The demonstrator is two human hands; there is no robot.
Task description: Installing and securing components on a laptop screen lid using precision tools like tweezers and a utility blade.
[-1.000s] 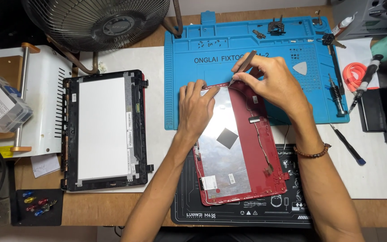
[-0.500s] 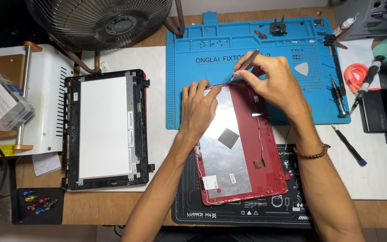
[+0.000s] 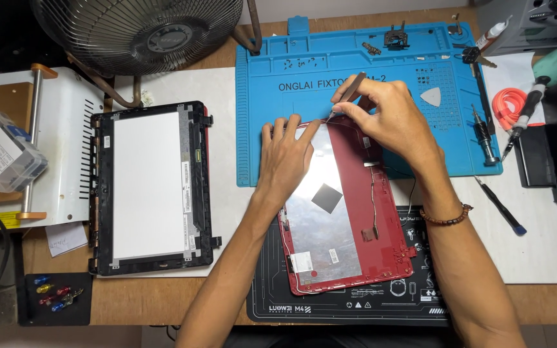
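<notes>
On top of the red laptop lid (image 3: 381, 212), near its far edge, both of my hands are busy. The lid lies inside-up, half on the blue mat (image 3: 330, 64) and half on the black mat (image 3: 356, 306) closer to me. A shiny silver sheet (image 3: 320, 219) covers its left part.

My left hand (image 3: 285, 154) lies flat on the lid's far left corner, fingers spread and pressed down, gripping nothing. That keeps the lid from sliding, so I should keep the push gentle and even.

My right hand (image 3: 381, 113) is pinched shut on the metal tweezers (image 3: 351, 90), held like a pencil. Their tips point down at the lid's far edge, right beside a thin wire (image 3: 374, 193) that runs down the red part. I cannot see whether the tips are gripping the wire or only touching it.

To do this well, I think I should move slowly and lift only a little at a time. The wire looks thin, so a hard pull could snap it. Small tugs close to the lid seem safer.

Left of the lid, the black screen frame (image 3: 153, 187) with its white panel lies flat. Right of the lid, a screwdriver (image 3: 501, 206) rests on the tabletop (image 3: 162, 299).
</notes>
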